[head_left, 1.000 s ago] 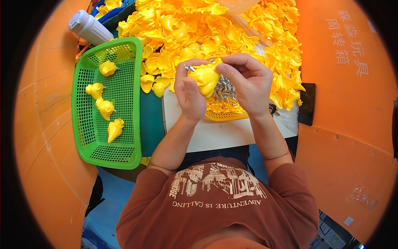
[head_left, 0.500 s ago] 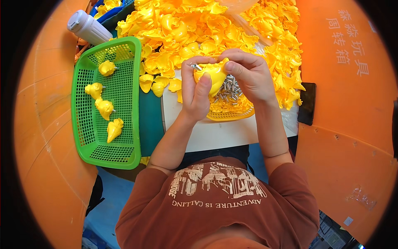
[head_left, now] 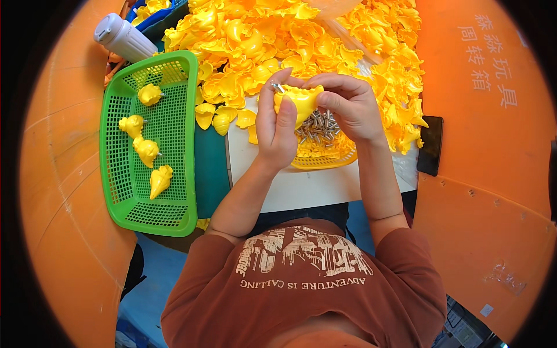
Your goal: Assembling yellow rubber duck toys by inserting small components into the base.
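Observation:
Both hands hold one yellow plastic shell piece (head_left: 300,102) above a yellow basket of small metal screws (head_left: 325,155). My left hand (head_left: 277,126) wraps the piece from the left, and a small metal pin (head_left: 277,87) shows at its fingertips. My right hand (head_left: 348,105) grips the piece from the right and top. A big heap of loose yellow shell parts (head_left: 278,40) lies just beyond the hands.
A green mesh tray (head_left: 174,211) at the left holds several assembled yellow pieces (head_left: 146,151). A white bottle (head_left: 123,37) lies at the upper left. A dark phone-like slab (head_left: 430,145) sits at the right. Orange bin walls (head_left: 487,191) close both sides.
Both hands have lifted the yellow piece slightly up and away from me, turning it; the left thumb now lies along its side. The tray is unchanged.

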### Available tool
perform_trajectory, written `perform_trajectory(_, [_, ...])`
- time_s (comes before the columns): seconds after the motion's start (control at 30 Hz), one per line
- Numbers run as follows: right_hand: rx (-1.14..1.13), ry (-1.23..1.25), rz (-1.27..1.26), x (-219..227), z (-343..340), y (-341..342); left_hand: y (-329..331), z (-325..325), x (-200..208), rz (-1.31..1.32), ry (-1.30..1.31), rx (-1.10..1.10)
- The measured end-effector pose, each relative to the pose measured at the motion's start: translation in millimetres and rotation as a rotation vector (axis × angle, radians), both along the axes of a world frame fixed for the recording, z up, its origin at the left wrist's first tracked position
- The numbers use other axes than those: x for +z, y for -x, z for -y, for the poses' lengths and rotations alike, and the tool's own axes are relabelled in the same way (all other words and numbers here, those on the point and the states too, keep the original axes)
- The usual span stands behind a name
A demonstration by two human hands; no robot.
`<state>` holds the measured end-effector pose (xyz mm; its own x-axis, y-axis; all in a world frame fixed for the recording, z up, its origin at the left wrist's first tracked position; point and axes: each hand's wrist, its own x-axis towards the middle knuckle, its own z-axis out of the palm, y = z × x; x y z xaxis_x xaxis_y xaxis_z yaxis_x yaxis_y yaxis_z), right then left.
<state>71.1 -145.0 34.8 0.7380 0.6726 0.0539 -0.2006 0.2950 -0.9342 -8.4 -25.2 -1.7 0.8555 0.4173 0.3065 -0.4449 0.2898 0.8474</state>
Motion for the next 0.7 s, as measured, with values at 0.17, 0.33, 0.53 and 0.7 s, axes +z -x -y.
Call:
perform_trajectory(0.17, [-0.019, 0.022, 0.097, -1, -2, 1, -1, 2, 5, -0.031, 0.004, 0.043])
perform_trajectory(0.33, [0.019, 0.001, 0.103, -7, -1, 0, 0, 2, -2, 0.000, 0.033, 0.032])
perform_trajectory(0.53, [-0.100, 0.072, 0.169, 1, -5, 9, -3, 4, -5, 0.133, -0.037, 0.152])
perform_trajectory(0.7, [-0.203, 0.106, 0.236, 3, -12, 18, -3, 5, -8, 0.148, -0.047, 0.147])
